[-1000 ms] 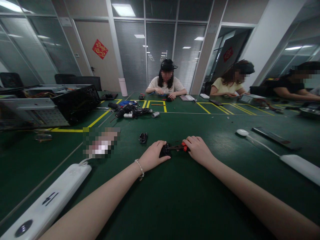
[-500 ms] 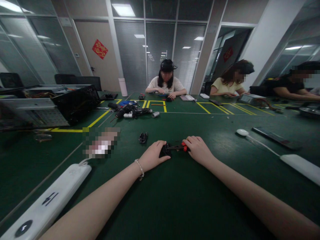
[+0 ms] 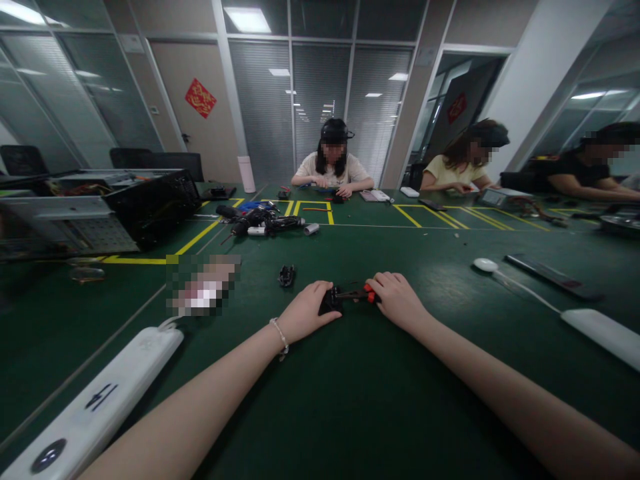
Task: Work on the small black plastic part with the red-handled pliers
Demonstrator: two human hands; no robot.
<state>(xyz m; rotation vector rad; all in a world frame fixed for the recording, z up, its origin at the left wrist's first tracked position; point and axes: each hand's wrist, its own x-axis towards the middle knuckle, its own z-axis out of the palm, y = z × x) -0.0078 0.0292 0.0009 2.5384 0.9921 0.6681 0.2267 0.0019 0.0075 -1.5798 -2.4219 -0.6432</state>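
Observation:
My left hand point(image 3: 306, 313) is closed around a small black part point(image 3: 331, 301), steadying it on the green table point(image 3: 380, 400). What kind of part it is, I cannot make out. My right hand point(image 3: 398, 297) grips a pair of red-handled needle-nose pliers point(image 3: 371, 293), whose dark jaws point left and reach the black part. The handles are mostly hidden under my fingers. A second small black piece point(image 3: 287, 276) lies apart on the table, up and left of my left hand.
At left stand an opened computer case point(image 3: 150, 207) and a white power bank point(image 3: 95, 407) cabled to a blurred-out item. A tangle of black cables and tools point(image 3: 260, 220) lies farther back. On the right are a dark phone point(image 3: 550, 275) and a white device point(image 3: 600, 333). Several people sit across the table.
Almost nothing differs. Both hands, the pliers and the black part keep the same position, with only a very slight shift at the pliers.

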